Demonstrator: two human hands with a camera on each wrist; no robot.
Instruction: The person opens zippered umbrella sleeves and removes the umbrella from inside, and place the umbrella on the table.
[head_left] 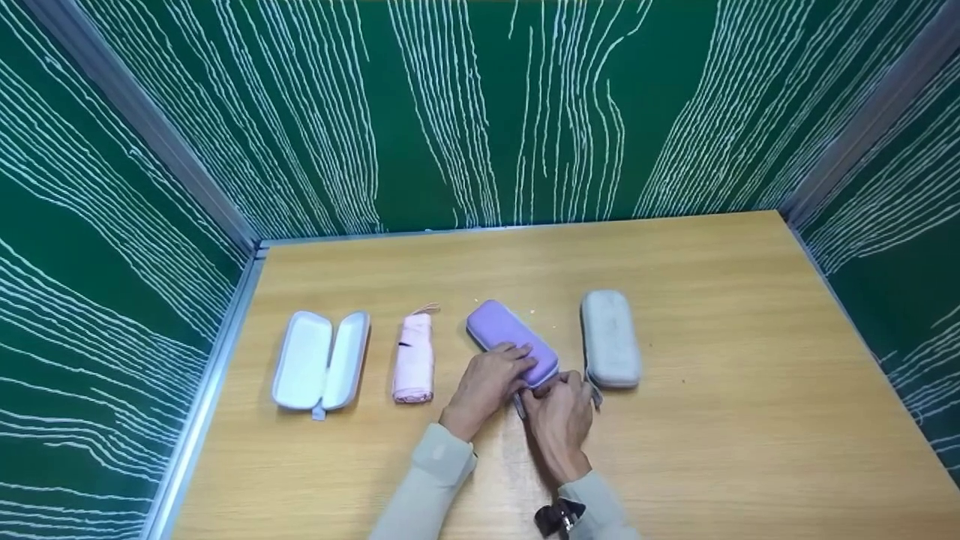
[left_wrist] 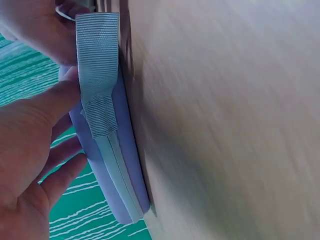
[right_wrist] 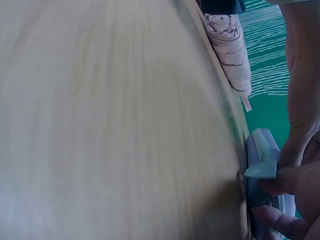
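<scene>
A purple zip-up glasses case [head_left: 501,330] lies closed at a slant on the wooden table. My left hand [head_left: 486,384] holds it, fingers on its lid and thumb by its near end. In the left wrist view a grey ribbed strap [left_wrist: 97,55] sticks out from the end of its pale zip [left_wrist: 120,172]. At the case's near right corner is my right hand [head_left: 561,416], its thumb and fingers curled together at the zip. The zipper pull itself is mostly hidden by the fingers in the right wrist view, where the right fingers [right_wrist: 280,220] press close to the case.
A closed grey case [head_left: 611,337] lies just right of the hands. To the left are a folded pink umbrella [head_left: 414,360] and a white-lined case [head_left: 321,364] standing open. Green walls with white lines [head_left: 450,112] border the table [head_left: 750,360].
</scene>
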